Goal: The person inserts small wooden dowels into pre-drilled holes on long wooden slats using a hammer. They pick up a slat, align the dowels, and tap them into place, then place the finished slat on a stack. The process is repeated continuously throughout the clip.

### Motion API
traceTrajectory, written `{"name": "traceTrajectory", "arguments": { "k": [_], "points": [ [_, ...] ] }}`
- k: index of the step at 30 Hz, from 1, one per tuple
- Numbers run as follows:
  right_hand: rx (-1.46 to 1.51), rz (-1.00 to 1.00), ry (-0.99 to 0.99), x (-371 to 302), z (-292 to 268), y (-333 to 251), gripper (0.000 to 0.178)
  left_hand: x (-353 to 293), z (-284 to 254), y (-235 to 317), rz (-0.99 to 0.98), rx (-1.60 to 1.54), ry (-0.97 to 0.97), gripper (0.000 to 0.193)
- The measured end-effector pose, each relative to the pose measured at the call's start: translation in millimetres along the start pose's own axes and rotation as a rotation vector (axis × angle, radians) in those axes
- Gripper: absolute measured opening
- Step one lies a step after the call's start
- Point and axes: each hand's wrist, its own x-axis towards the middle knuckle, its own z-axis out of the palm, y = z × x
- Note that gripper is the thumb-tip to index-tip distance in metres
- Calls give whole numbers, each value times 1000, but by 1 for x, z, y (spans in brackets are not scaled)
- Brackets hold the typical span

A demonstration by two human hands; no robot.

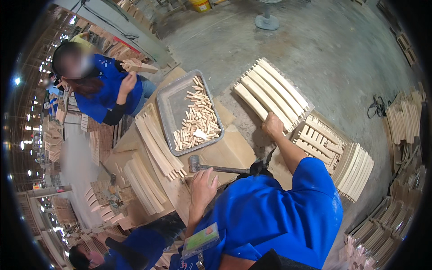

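My right hand (273, 125) is closed at the near end of a stack of pale curved wooden slats (270, 92), apparently gripping a slat; its fingertips are partly hidden. Pegs stick out of the slats' ends. My left hand (203, 188) is over the near edge of the workbench, fingers apart and holding nothing. Just beyond it lies a mallet (194, 164) with a dark handle pointing right. A grey plastic tray (168, 101) holds a heap of wooden dowels (198, 119). Left of the tray, more curved slats (155, 144) rest on the bench.
Another bundle of slats (143, 184) lies further left. A co-worker in blue (105, 90) across the bench holds wooden pieces. Another person (139, 245) is at lower left. Stacked slats (353, 171) stand to my right. A round-based stand (267, 22) is on the floor.
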Motion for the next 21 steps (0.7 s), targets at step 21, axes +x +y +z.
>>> {"name": "traceTrajectory", "arguments": {
  "k": [21],
  "points": [
    [-525, -749, 19, 1, 17, -19, 40, -27, 14, -29, -190, -42, -53, 42]
  ]
}}
